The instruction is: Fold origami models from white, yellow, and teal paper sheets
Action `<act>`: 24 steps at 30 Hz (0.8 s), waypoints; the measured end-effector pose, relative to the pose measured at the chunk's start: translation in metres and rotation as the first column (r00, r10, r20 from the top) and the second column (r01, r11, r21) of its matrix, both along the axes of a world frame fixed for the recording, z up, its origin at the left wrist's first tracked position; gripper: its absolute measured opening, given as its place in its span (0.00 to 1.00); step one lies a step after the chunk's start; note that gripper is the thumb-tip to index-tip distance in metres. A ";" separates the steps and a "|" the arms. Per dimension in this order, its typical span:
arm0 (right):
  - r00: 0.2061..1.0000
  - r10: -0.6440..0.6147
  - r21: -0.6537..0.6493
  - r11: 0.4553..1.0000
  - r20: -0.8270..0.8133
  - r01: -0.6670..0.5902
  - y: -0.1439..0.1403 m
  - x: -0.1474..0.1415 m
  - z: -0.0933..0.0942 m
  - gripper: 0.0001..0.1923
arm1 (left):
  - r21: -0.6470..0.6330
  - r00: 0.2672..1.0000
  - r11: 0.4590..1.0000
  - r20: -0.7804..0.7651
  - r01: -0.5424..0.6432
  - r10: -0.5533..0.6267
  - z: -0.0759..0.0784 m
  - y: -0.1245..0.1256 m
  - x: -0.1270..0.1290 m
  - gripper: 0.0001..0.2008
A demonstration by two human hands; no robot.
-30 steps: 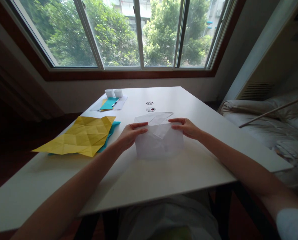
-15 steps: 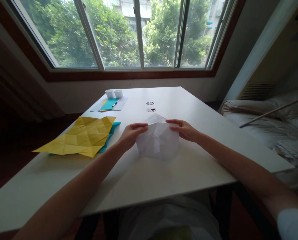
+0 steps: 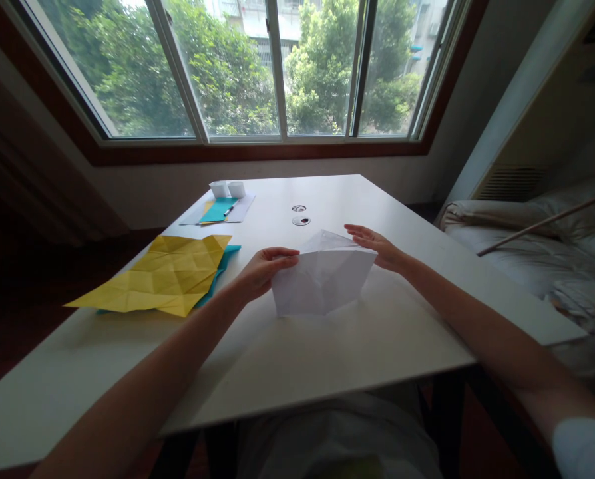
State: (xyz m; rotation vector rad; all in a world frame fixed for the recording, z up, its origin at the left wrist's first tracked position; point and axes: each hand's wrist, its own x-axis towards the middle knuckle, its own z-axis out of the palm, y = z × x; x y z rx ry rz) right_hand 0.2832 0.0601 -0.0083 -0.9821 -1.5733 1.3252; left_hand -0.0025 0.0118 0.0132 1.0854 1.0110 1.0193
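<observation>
White paper (image 3: 322,283), creased and partly folded, stands up off the bench (image 3: 327,352) near its middle, its lower edge resting on the surface and its upper edge lifted toward the window. The left hand (image 3: 260,273) grips the paper's left upper corner, its fingers (image 3: 282,256) curled over the edge and pinching it. The right hand (image 3: 377,246) lies open behind the paper's right upper corner, fingers spread and flat, released from any grip; whether they touch the sheet there cannot be told. To the left, just beside the left hand, a creased yellow sheet (image 3: 168,276) lies over a teal sheet (image 3: 222,263), reaching close to the bench's left edge. Farther back, well apart, a small stack of papers with a pen (image 3: 222,209) and two small white boxes (image 3: 227,188) sit near the far left edge, and two small round items (image 3: 300,214) lie beyond the paper. The near part of the bench, up to its front edge, and its right side are bare. Half a second earlier both hands pinched the top corners; now the right hand has let go and opened, and the paper's right side has spread wider.
</observation>
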 end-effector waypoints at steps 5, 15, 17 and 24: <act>0.982 0.167 -0.046 0.984 -0.085 -0.171 -0.012 -0.014 0.006 0.26 | -0.017 0.993 0.999 0.112 -0.034 0.036 0.000 -0.001 0.005 0.17; 0.994 0.111 0.046 0.993 0.008 -0.111 -0.023 -0.030 0.010 0.22 | 0.302 0.939 0.913 -0.120 -0.275 0.323 0.002 -0.004 0.009 0.16; 0.992 0.122 0.068 0.990 0.022 -0.123 -0.024 -0.028 0.012 0.23 | 0.367 0.934 0.888 -0.113 -0.278 0.339 0.001 -0.002 0.008 0.16; 0.934 0.131 0.294 0.926 0.334 -0.235 -0.032 -0.027 0.019 0.29 | 0.492 0.905 0.817 -0.121 -0.301 0.407 0.001 -0.003 0.012 0.13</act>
